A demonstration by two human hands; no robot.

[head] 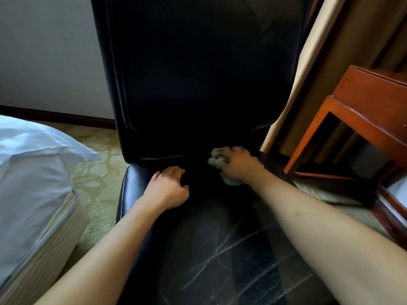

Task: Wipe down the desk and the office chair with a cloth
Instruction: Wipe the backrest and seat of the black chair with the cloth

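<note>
- Two hands work on the black office chair (pixel 198 84); the right hand (pixel 239 165) has its fingers curled over a bunched pale green cloth (pixel 214 158), pressing it onto the rear right of the seat, just where the seat meets the backrest.
- Left hand (pixel 168 188) rests on the rear left of the seat, fingers loosely curled and holding nothing; it seems to brace the chair.
- Cloth shows only at the fingertips and under the heel of the right hand; most of it is hidden beneath the palm.
- Judging by this, the step in hand is wiping the back of the seat. Pale streaks show on the front of the seat, nearer the camera; whether they are dust or scuffs I cannot tell.
- Risk: the wad is small and bunched, so it may ride over the crease and miss dirt lodged there.
- Risk: a hard push toward the backrest could roll or swivel the chair if the left hand lifts.
- Risk: the right elbow passes near the wooden surface (pixel 363 111) on the right, and a wide stroke could knock it or catch the curtain (pixel 319 62) just beside the backrest.
- A bed with white bedding (pixel 28 161) stands to the left, apart from the chair, on patterned carpet (pixel 97 172).
</note>
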